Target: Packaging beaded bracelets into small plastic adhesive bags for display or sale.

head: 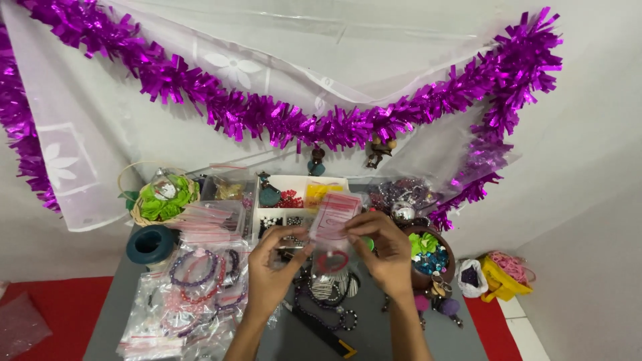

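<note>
Overhead, a shiny purple tinsel garland [281, 120] swept across the whole upper frame, its foil strands bristly against a sheer white cloth [87, 167] printed with flowers. Below it, a grey table [110, 321] filled the lower middle, crowded with craft goods. At lower left lay a heap of clear plastic bags [194, 287], glossy and crinkled, with bead bracelets inside. A white sectioned box [294, 197] sat at centre, its compartments holding red, yellow and dark beads. To its left stood a woven basket [160, 197] of green petals, and a round dark teal holder [150, 244] just below.

At centre, both hands held a small clear zip bag [332, 224] with a red strip, raised over the table. The left hand [271, 274] was closed on the bag's lower left edge; the right hand [384, 254] pinched its right side between thumb and fingers. A red ring [332, 262] showed through the film. Judging by this, opening it cleanly would call for pinching each wall separately near the seal and pulling evenly, keeping the mouth upward so nothing slips out.
</note>
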